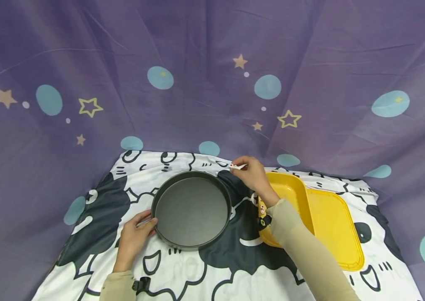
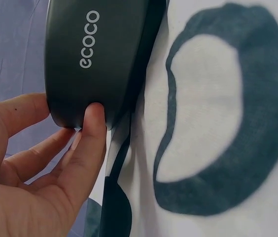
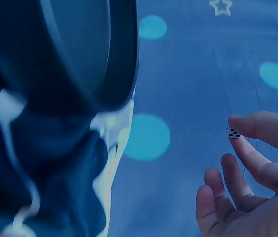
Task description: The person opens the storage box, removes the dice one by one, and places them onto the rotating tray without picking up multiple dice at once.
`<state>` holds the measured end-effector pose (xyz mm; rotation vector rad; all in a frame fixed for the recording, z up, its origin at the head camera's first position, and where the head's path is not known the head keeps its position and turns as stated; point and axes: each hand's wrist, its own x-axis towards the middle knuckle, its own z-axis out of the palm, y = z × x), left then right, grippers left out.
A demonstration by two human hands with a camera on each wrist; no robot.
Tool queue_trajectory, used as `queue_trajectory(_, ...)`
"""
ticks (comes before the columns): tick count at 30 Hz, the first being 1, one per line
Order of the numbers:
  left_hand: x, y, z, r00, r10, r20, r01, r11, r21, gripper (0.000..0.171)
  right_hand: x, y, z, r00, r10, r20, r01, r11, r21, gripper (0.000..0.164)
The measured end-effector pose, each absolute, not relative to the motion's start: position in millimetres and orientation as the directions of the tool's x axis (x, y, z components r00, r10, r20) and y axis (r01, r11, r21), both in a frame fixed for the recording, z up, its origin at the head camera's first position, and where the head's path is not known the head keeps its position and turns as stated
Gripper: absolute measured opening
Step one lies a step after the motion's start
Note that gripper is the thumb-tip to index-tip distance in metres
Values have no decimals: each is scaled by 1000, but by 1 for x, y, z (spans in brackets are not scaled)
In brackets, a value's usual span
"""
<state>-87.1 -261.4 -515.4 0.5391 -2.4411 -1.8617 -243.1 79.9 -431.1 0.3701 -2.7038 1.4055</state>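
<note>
A round dark grey tray (image 1: 192, 211) with a raised rim lies on the patterned cloth, in the middle of the head view. My left hand (image 1: 136, 237) holds its left side, thumb at the rim. In the left wrist view the fingers and thumb pinch the tray's outer wall (image 2: 97, 84), which carries the word "ecoco". Beyond the tray's upper right edge, my right hand (image 1: 251, 173) pinches a small white die (image 3: 233, 133) between thumb and index finger. Black pips show on one face of the die, and the other fingers are loosely curled, apart from it.
To the right stands a yellow bin (image 1: 306, 205), partly behind the right forearm, with small red and white items at its left side. A flat yellow lid (image 1: 334, 228) lies beside it. A purple curtain (image 1: 212, 37) hangs behind the black-and-white cloth (image 1: 182, 267).
</note>
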Motion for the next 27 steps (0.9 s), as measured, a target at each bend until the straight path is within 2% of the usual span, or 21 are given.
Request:
queue_trajectory(5,-86,-263,-516,-938,-292,-188,-266,256,929,44,-245,45,-432,-950,-242,195,-298,527,-796,16)
queue_trajectory(11,-87,-263,-519,-938,-289,-191,-258,216,942,43,-248,6,-443,-932,-289,220,-342,492,-801,14)
queue_trajectory(18,-86,-263,-520,-936,-291,-197,-260,194,946,42,-247,-31,-458,-927,-329,178,-326,477,-816,10)
queue_trajectory(27,-87,-263,-520,-934,-294,-203,-265,189,946,43,-243,-51,-478,-935,-336,117,-284,506,-815,11)
